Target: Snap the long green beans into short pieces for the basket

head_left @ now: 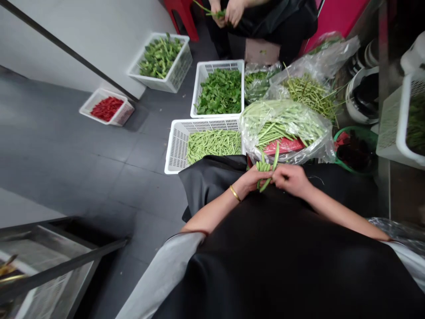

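Observation:
Above my apron-covered lap, my left hand (251, 179) is closed around several green beans (263, 166), some cut short. My right hand (291, 179) is closed beside it, its fingers pinching a longer bean (276, 156) that crosses the bunch. Just beyond my hands lies a clear plastic bag (318, 128) full of long uncut green beans (275, 128), with something red under them. To its left, a white basket (179, 146) contains short pieces of green bean (214, 146).
Leafy greens fill another white basket (195, 99); farther left stand baskets of green stems (161, 57) and red peppers (106, 108). A co-worker's hands (232, 12) hold greens at the top. Buckets (353, 99) and a green basin (345, 130) line the right; a metal rack (66, 270) stands lower left.

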`<action>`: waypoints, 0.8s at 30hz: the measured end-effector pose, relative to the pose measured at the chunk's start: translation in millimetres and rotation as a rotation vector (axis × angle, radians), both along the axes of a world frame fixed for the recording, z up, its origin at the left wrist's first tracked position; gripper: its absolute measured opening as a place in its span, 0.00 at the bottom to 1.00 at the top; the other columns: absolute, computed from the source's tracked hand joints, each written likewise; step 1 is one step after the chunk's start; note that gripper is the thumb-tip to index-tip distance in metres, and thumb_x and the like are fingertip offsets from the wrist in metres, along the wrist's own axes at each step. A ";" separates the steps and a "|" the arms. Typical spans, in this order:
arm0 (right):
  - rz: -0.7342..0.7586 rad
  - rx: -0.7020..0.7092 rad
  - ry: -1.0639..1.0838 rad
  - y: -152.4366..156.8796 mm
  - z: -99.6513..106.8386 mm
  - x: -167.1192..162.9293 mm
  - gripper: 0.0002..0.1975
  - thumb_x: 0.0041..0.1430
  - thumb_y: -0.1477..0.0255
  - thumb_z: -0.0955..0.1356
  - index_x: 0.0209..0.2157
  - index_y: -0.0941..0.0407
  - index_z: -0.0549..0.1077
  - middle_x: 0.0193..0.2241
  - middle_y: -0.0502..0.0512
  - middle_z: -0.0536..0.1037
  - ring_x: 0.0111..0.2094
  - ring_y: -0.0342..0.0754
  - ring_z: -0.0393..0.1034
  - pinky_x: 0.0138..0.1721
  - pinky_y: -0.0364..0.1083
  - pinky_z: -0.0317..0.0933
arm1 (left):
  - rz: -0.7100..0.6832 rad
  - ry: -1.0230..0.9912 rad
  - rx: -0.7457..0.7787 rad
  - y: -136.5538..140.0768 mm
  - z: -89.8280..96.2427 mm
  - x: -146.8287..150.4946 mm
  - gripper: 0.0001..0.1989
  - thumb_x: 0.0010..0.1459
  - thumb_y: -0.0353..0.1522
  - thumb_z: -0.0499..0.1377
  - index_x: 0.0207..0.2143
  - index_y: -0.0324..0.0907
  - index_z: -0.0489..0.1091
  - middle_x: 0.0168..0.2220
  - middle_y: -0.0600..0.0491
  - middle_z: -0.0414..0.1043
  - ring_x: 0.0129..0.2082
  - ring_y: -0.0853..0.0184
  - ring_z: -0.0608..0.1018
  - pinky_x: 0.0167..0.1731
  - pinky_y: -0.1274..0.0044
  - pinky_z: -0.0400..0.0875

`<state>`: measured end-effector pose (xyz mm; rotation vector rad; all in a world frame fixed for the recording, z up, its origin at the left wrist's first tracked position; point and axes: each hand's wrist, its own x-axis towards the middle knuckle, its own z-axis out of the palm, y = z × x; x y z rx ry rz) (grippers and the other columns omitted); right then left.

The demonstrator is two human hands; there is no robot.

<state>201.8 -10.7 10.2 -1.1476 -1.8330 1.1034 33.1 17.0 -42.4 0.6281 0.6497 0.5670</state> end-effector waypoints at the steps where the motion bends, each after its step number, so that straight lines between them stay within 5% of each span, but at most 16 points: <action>1: -0.053 -0.151 0.087 6.8 -1.1 9.9 0.12 0.56 0.65 0.65 0.22 0.56 0.68 0.17 0.49 0.71 0.18 0.41 0.63 0.23 0.42 0.59 | -0.001 -0.033 -0.003 0.2 -0.2 -3.0 0.23 0.38 0.40 0.71 0.31 0.34 0.71 0.17 0.58 0.63 0.12 0.81 0.56 0.14 0.83 0.47; 4: 0.026 -0.551 0.078 19.9 -12.2 37.3 0.13 0.50 0.61 0.70 0.24 0.57 0.71 0.16 0.48 0.72 0.17 0.40 0.64 0.20 0.41 0.60 | -0.038 -0.114 -0.019 1.7 3.0 -12.4 0.22 0.43 0.41 0.68 0.36 0.33 0.72 0.18 0.57 0.64 0.13 0.79 0.58 0.14 0.83 0.48; 6: 0.121 -0.642 0.000 20.1 -17.7 43.1 0.16 0.43 0.63 0.75 0.31 0.58 0.74 0.20 0.48 0.75 0.21 0.41 0.68 0.22 0.40 0.63 | -0.122 -0.122 -0.025 2.4 4.9 -15.5 0.21 0.44 0.41 0.68 0.33 0.32 0.73 0.16 0.56 0.63 0.13 0.77 0.60 0.14 0.82 0.48; 8: 0.121 -0.618 0.059 16.0 -19.0 34.5 0.22 0.42 0.62 0.75 0.39 0.57 0.73 0.24 0.48 0.76 0.23 0.41 0.70 0.23 0.40 0.64 | -0.207 -0.100 -0.033 1.9 4.3 -14.2 0.20 0.44 0.41 0.67 0.30 0.31 0.73 0.15 0.55 0.63 0.12 0.76 0.61 0.13 0.81 0.48; 11: 0.005 -0.453 0.195 10.0 -16.7 6.5 0.19 0.51 0.57 0.71 0.37 0.56 0.71 0.22 0.48 0.75 0.20 0.42 0.68 0.22 0.42 0.63 | -0.192 -0.098 -0.065 -0.5 0.8 -7.3 0.18 0.43 0.41 0.67 0.25 0.33 0.71 0.13 0.55 0.61 0.11 0.76 0.60 0.13 0.80 0.48; 16: -0.346 0.108 -0.098 8.5 -19.8 -13.6 0.12 0.58 0.60 0.68 0.32 0.55 0.71 0.30 0.57 0.77 0.32 0.50 0.72 0.37 0.49 0.66 | 0.235 -0.118 -0.157 1.1 3.6 -4.1 0.15 0.49 0.40 0.64 0.25 0.36 0.67 0.16 0.58 0.59 0.14 0.77 0.60 0.15 0.82 0.53; 20: -0.195 -0.032 -0.253 5.7 -35.0 -7.4 0.06 0.59 0.67 0.67 0.32 0.56 0.70 0.22 0.52 0.74 0.25 0.48 0.70 0.32 0.47 0.64 | 0.516 0.068 0.005 6.2 11.0 -7.8 0.16 0.48 0.40 0.67 0.30 0.38 0.68 0.18 0.60 0.61 0.15 0.78 0.61 0.17 0.82 0.54; 24: 0.068 -0.178 -0.411 2.7 -39.4 -7.9 0.08 0.57 0.71 0.68 0.25 0.56 0.69 0.20 0.50 0.72 0.23 0.46 0.69 0.28 0.44 0.60 | 0.256 0.333 0.316 3.2 11.8 -4.9 0.20 0.40 0.39 0.70 0.31 0.35 0.72 0.20 0.58 0.66 0.18 0.76 0.64 0.21 0.81 0.58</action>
